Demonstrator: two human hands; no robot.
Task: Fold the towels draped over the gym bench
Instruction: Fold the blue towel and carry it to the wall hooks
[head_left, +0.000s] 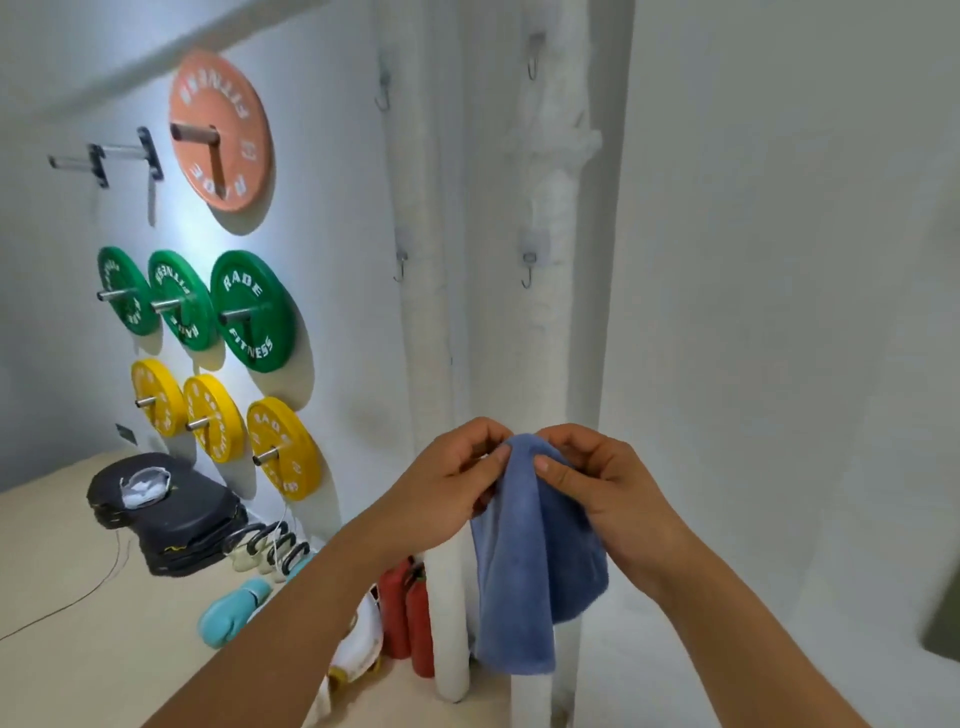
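Two hands hold one blue towel (530, 561) up in the air at chest height, in front of a white wall corner with pipes; no gym bench shows in this view. The left hand (447, 483) and the right hand (597, 483) sit close together, each pinching the towel's top edge between thumb and fingertips, so the cloth is bunched at the top and hangs down freely below them. It looks like the start of a fold, or a corner-finding step: the towel seems doubled over already, with one layer falling longer on the left and a shorter, rounded lobe on the right. The next move likely calls for sliding the pinches apart along the edge to find the corners and square the layers before laying it down. The towel is small, soft, plush terry, an even dusty blue, limp enough to sag. Coloured weight plates (254, 312) hang on the wall to the left, well apart.
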